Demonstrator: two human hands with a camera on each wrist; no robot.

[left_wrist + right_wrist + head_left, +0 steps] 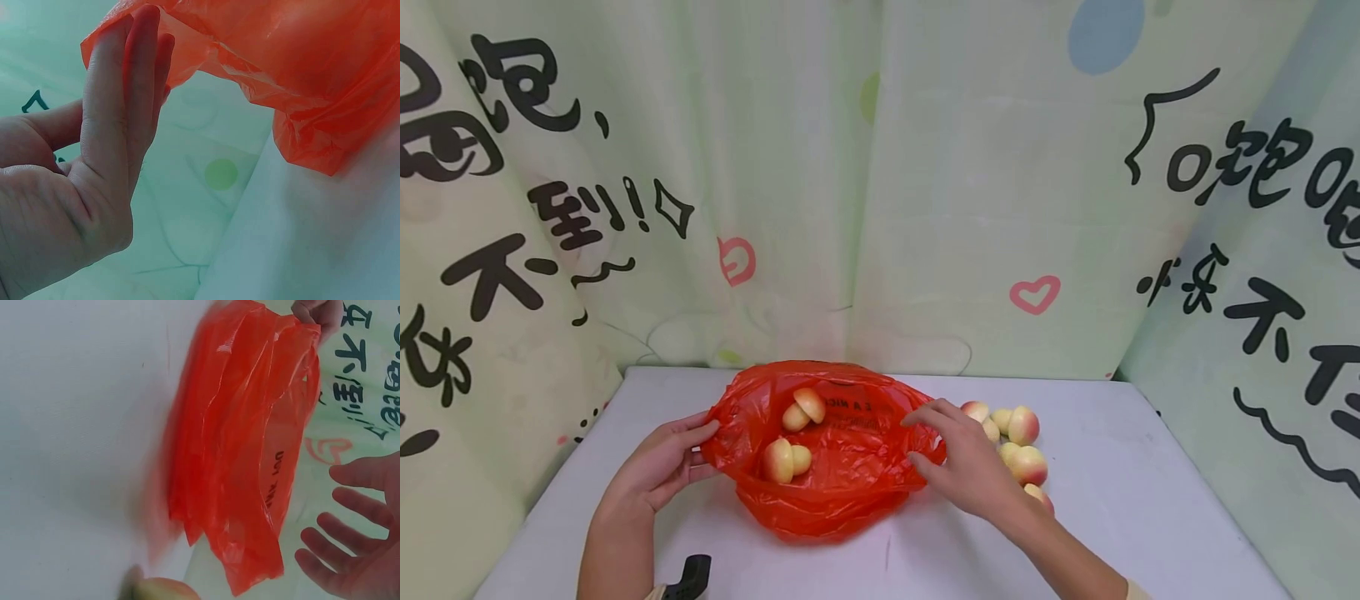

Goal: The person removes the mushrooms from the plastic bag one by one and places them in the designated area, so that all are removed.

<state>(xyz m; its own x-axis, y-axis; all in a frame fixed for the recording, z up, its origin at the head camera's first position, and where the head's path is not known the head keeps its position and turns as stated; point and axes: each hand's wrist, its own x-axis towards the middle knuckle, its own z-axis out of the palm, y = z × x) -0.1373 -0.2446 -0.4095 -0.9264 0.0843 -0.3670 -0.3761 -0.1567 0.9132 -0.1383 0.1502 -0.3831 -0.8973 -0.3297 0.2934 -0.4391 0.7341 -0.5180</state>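
Observation:
A red plastic bag (842,521) lies on the table with its mouth spread wide. Two mushroom-shaped pieces with pale stems and pinkish caps are inside: an upper mushroom (805,408) and a lower mushroom (786,461). At the bag's left rim my left hand (662,458) pinches the plastic between thumb and fingers; the left wrist view shows the long fingers (106,106) nearly straight against the film. My right hand (962,458) is over the bag's right end. In the right wrist view that hand (356,531) has its fingers spread, with nothing between them.
Right of the bag, several more mushrooms (1024,462) lie in a cluster, partly behind my right hand and forearm. The white table (1120,500) is bounded at the back and sides by a printed curtain (940,208).

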